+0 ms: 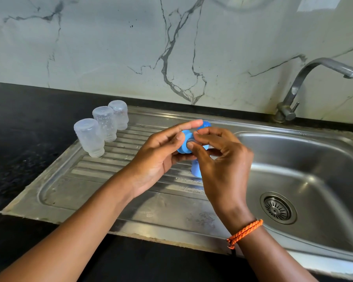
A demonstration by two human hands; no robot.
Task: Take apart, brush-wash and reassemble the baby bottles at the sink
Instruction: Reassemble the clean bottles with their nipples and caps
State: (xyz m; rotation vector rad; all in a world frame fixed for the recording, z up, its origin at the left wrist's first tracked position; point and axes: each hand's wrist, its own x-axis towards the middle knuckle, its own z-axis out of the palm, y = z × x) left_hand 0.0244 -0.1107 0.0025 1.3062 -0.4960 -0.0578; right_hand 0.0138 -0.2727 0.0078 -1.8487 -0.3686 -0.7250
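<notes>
- Baby bottles: three clear bottle bodies stand upside down in a row on the ribbed draining board (114, 171) of the steel sink, toward its far left corner. The nearest bottle (89, 137) stands a little apart from the middle bottle (105, 126), which sits just beside the far bottle (119, 114).
- A blue screw ring (184, 143) is held in the air above the draining board, between both hands.
- The left hand (161, 151) curls round the ring from the left, thumb on its rim and forefinger stretched out over the top.
- The right hand (218, 157) pinches something at the ring's middle with thumb and forefinger; I cannot tell just what that piece is, as the fingers cover it.
- Another blue piece (205, 124) peeks out behind the fingertips, and a third blue piece (196, 170) shows below the right hand, on or just over the board.
- An orange braided band (245, 233) circles the right wrist.
- The sink basin (314, 159) lies to the right, with its drain strainer (277, 207) and a bent steel tap (306, 82) at the back.
- A dark table (18, 123) surrounds the sink, under a marble-patterned wall.
</notes>
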